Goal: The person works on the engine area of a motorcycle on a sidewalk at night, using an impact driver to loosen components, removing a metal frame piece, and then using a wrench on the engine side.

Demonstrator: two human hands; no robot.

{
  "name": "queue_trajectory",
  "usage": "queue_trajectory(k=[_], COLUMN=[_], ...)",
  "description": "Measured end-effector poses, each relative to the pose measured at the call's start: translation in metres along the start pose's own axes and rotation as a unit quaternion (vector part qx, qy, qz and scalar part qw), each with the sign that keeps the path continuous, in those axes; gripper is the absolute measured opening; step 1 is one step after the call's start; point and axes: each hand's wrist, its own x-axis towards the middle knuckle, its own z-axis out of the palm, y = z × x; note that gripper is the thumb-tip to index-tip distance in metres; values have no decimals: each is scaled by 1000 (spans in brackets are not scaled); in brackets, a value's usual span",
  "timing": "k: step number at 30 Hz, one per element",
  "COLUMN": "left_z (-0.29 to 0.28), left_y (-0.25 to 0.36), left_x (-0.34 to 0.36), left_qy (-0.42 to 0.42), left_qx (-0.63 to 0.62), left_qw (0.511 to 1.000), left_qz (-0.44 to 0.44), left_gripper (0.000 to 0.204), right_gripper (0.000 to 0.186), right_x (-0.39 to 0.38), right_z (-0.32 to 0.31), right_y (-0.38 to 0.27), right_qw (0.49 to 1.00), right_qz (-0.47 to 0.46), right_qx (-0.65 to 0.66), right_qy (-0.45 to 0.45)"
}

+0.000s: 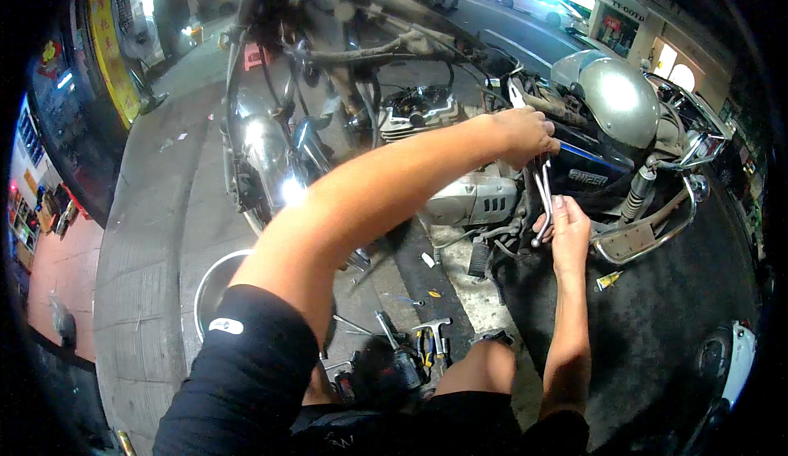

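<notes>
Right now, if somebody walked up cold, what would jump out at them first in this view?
Probably the partly stripped motorcycle across the top of the view, its exposed engine at centre and a silver helmet on the seat at right. Next, the left hand and right hand gripping a metal wrench beside the engine. Loose hand tools lie on the pavement near the knee.
</notes>
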Motion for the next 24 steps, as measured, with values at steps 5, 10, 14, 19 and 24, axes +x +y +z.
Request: queue_trajectory(k=[5,10,14,19,24], left_z=[5,9,-19,-7,-35], left_y=[10,34,103,129,17], left_x=[-20,-44,-65,-114,-83], left_qy=[-15,-59,-187,-345,-172], left_qx=[-1,56,27,-122,27], left_qw=[1000,993,978,919,981], left_qz=[-5,81,91,148,-85], left_gripper=[33,11,16,33,49], right_gripper=[42,38,34,21,25], right_x=[-26,-57,-78,-95,-99], right_z=[23,22,-26,-3,49], right_y=[58,65,101,140,251], right_qw=[689,772,913,896,719], right_qz=[172,171,218,144,-391], right_qx=[679,576,281,1,-192], right_qy=[-189,-207,-200,-420,-541])
